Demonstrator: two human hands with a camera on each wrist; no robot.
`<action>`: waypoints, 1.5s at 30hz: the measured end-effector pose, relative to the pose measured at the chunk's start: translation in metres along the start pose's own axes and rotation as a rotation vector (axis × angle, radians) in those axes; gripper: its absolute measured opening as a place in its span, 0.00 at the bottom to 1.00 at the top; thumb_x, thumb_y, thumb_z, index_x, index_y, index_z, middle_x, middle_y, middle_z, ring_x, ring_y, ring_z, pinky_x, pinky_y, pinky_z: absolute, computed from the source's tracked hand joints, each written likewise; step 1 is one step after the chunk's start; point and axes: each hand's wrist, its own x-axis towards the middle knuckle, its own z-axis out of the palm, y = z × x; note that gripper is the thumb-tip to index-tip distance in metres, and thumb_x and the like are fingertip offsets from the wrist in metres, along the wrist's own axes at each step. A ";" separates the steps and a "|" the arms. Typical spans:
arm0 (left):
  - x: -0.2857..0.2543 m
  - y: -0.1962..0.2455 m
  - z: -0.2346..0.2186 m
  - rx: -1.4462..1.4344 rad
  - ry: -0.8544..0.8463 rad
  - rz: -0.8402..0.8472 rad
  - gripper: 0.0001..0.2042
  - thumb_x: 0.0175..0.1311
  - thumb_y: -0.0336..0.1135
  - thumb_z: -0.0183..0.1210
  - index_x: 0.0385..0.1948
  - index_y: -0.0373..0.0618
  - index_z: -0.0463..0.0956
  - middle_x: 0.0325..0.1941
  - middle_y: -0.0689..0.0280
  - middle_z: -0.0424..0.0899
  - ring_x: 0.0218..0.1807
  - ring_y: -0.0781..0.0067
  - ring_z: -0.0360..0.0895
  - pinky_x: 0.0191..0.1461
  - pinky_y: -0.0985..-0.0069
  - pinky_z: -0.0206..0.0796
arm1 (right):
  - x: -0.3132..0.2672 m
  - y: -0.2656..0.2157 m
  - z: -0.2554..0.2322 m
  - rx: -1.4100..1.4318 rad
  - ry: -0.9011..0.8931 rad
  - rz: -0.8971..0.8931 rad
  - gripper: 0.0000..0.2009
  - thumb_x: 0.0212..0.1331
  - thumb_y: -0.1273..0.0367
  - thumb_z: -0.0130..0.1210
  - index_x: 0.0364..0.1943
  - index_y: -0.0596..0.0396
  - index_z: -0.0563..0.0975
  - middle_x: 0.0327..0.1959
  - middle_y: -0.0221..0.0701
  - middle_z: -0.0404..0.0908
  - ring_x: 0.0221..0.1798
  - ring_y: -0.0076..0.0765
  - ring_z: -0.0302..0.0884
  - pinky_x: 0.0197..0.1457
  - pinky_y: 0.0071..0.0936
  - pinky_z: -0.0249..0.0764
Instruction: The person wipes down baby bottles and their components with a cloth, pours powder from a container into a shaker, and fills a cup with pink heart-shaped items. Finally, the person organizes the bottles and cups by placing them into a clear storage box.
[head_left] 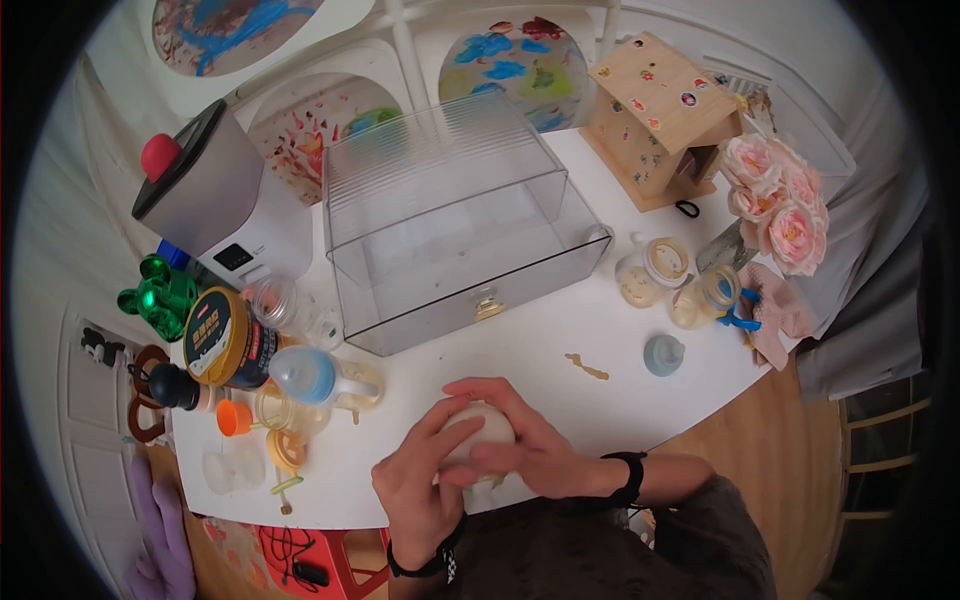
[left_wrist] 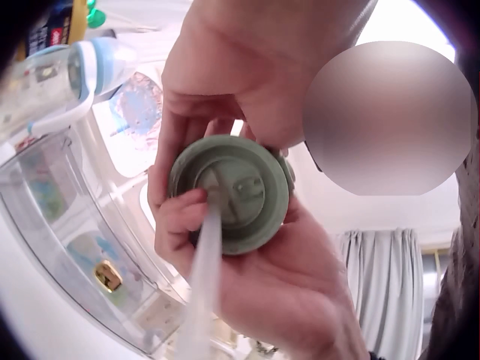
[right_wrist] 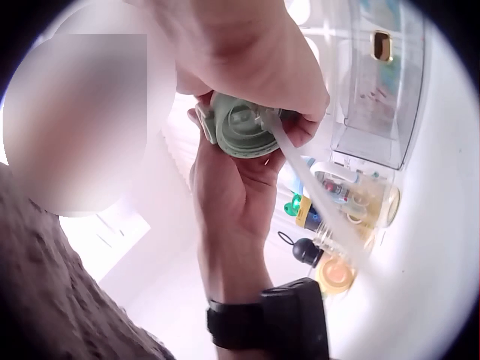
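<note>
Both hands are together over the table's near edge, around a round sage-green straw lid point(head_left: 488, 428) that looks pale in the head view. My left hand point(head_left: 425, 475) grips it from the left, with fingers across its top. From the other side my right hand point(head_left: 540, 460) holds it, the thumb over the near side. The left wrist view shows the lid's hollow underside point(left_wrist: 238, 159), with a long translucent straw point(left_wrist: 201, 300) hanging from it. Fingertips of the right hand curl in at the rim beside the straw's upper end.
A clear drawer box point(head_left: 450, 240) stands mid-table. At left are a blue-capped baby bottle point(head_left: 305, 375), a black-and-gold tub point(head_left: 225, 340) and an orange cap point(head_left: 234, 418). At right are a bottle nipple point(head_left: 664, 354), jars point(head_left: 645, 275) and pink roses point(head_left: 780, 195). A wooden house point(head_left: 655, 115) stands behind.
</note>
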 end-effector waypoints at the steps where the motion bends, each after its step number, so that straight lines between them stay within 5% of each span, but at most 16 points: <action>1: 0.002 -0.002 0.002 -0.011 -0.009 0.010 0.20 0.68 0.50 0.61 0.46 0.41 0.84 0.55 0.44 0.83 0.47 0.50 0.87 0.47 0.69 0.79 | -0.001 -0.001 -0.001 0.081 0.008 0.042 0.28 0.73 0.66 0.54 0.74 0.49 0.58 0.59 0.34 0.70 0.61 0.25 0.71 0.60 0.26 0.72; 3: 0.004 -0.008 0.006 -0.252 0.063 0.005 0.22 0.68 0.51 0.61 0.47 0.39 0.83 0.57 0.45 0.83 0.51 0.49 0.86 0.55 0.65 0.77 | 0.003 -0.011 -0.006 0.166 -0.010 0.109 0.29 0.73 0.66 0.54 0.75 0.49 0.57 0.56 0.32 0.72 0.57 0.23 0.72 0.57 0.24 0.73; 4: 0.003 -0.008 0.002 -0.352 0.017 -0.021 0.20 0.61 0.44 0.69 0.49 0.39 0.81 0.61 0.46 0.80 0.58 0.48 0.82 0.61 0.62 0.74 | 0.005 -0.013 -0.007 0.136 -0.028 0.101 0.29 0.74 0.65 0.53 0.75 0.49 0.57 0.55 0.32 0.73 0.55 0.23 0.73 0.56 0.24 0.73; 8: 0.001 -0.006 0.002 -0.352 -0.046 -0.058 0.24 0.48 0.28 0.74 0.50 0.39 0.79 0.66 0.47 0.75 0.65 0.46 0.76 0.66 0.58 0.71 | 0.002 -0.011 -0.007 -0.042 -0.039 0.049 0.31 0.73 0.62 0.55 0.75 0.49 0.56 0.52 0.34 0.76 0.50 0.25 0.75 0.53 0.24 0.74; 11: -0.003 -0.007 0.009 -0.406 -0.004 -0.060 0.21 0.47 0.27 0.73 0.47 0.39 0.80 0.65 0.46 0.75 0.67 0.45 0.74 0.66 0.56 0.70 | 0.000 -0.019 -0.010 -0.074 -0.051 0.112 0.34 0.71 0.58 0.57 0.76 0.51 0.55 0.49 0.39 0.77 0.45 0.29 0.78 0.50 0.27 0.76; 14: -0.007 -0.010 0.010 -0.498 0.058 -0.053 0.19 0.48 0.26 0.73 0.45 0.40 0.81 0.64 0.45 0.74 0.68 0.45 0.72 0.67 0.54 0.69 | -0.002 -0.018 -0.014 -0.114 -0.093 0.000 0.37 0.69 0.56 0.59 0.75 0.55 0.55 0.55 0.42 0.76 0.52 0.38 0.77 0.56 0.33 0.75; 16: -0.009 -0.010 0.009 -0.539 0.065 -0.047 0.18 0.49 0.26 0.72 0.44 0.40 0.81 0.64 0.44 0.74 0.68 0.45 0.72 0.67 0.54 0.68 | -0.001 -0.029 -0.019 -0.561 -0.188 -0.154 0.44 0.59 0.59 0.69 0.75 0.56 0.55 0.68 0.43 0.69 0.71 0.46 0.66 0.71 0.39 0.66; 19: -0.011 -0.010 0.005 -0.462 0.035 0.037 0.16 0.49 0.25 0.73 0.42 0.41 0.82 0.63 0.44 0.75 0.65 0.48 0.75 0.68 0.54 0.68 | 0.002 -0.037 -0.025 -0.689 -0.229 -0.272 0.47 0.53 0.54 0.72 0.73 0.56 0.59 0.68 0.47 0.67 0.71 0.54 0.63 0.71 0.43 0.65; 24: -0.007 0.000 -0.007 -0.347 -0.081 0.168 0.21 0.51 0.24 0.72 0.49 0.45 0.80 0.66 0.56 0.76 0.71 0.41 0.68 0.71 0.54 0.67 | 0.006 -0.052 -0.026 -0.833 -0.353 -0.187 0.49 0.40 0.62 0.79 0.70 0.54 0.63 0.69 0.45 0.67 0.72 0.55 0.63 0.71 0.45 0.67; 27: -0.017 -0.011 -0.002 -0.215 -0.079 0.287 0.27 0.56 0.30 0.70 0.59 0.50 0.73 0.73 0.57 0.67 0.75 0.41 0.63 0.71 0.53 0.67 | 0.005 -0.052 -0.022 -0.856 -0.382 -0.198 0.50 0.37 0.63 0.80 0.69 0.54 0.63 0.68 0.45 0.67 0.71 0.54 0.64 0.71 0.44 0.66; 33: -0.027 -0.001 -0.028 -0.108 0.021 0.085 0.25 0.59 0.32 0.71 0.60 0.49 0.76 0.76 0.54 0.63 0.74 0.44 0.66 0.73 0.56 0.65 | 0.022 -0.058 -0.004 -1.010 -0.330 -0.181 0.47 0.28 0.72 0.77 0.62 0.52 0.65 0.63 0.46 0.71 0.64 0.53 0.73 0.66 0.42 0.71; 36: -0.052 -0.021 -0.064 -0.093 0.150 -0.042 0.22 0.62 0.28 0.67 0.58 0.41 0.75 0.55 0.57 0.85 0.61 0.55 0.80 0.68 0.63 0.70 | 0.027 -0.059 -0.011 -1.031 -0.160 -0.202 0.45 0.30 0.77 0.70 0.63 0.53 0.64 0.64 0.45 0.68 0.67 0.50 0.68 0.71 0.41 0.64; 37: -0.063 -0.028 -0.078 -0.021 0.242 -0.127 0.16 0.63 0.25 0.64 0.53 0.39 0.77 0.41 0.62 0.90 0.51 0.60 0.85 0.64 0.65 0.72 | 0.028 -0.060 -0.015 -1.026 -0.168 -0.212 0.45 0.30 0.77 0.70 0.63 0.53 0.64 0.64 0.45 0.68 0.67 0.50 0.68 0.71 0.41 0.64; 41: -0.087 -0.057 -0.131 0.272 0.693 -0.410 0.26 0.56 0.23 0.70 0.57 0.40 0.71 0.30 0.69 0.82 0.37 0.79 0.80 0.52 0.77 0.70 | 0.032 -0.066 -0.025 -1.021 -0.050 -0.220 0.47 0.30 0.78 0.67 0.66 0.55 0.62 0.65 0.42 0.65 0.67 0.46 0.66 0.72 0.39 0.63; 43: -0.098 -0.074 -0.150 0.374 0.777 -0.547 0.26 0.55 0.33 0.74 0.56 0.43 0.74 0.22 0.71 0.73 0.28 0.78 0.73 0.42 0.77 0.70 | 0.036 -0.069 -0.025 -1.049 0.014 -0.220 0.46 0.30 0.76 0.66 0.66 0.55 0.63 0.64 0.41 0.65 0.66 0.45 0.66 0.71 0.36 0.63; 45: -0.096 -0.077 -0.156 0.392 0.710 -0.598 0.26 0.57 0.29 0.72 0.56 0.41 0.72 0.29 0.71 0.73 0.34 0.80 0.73 0.46 0.78 0.71 | 0.038 -0.071 -0.025 -1.052 0.027 -0.217 0.46 0.30 0.76 0.67 0.66 0.55 0.63 0.63 0.40 0.65 0.65 0.44 0.66 0.71 0.36 0.63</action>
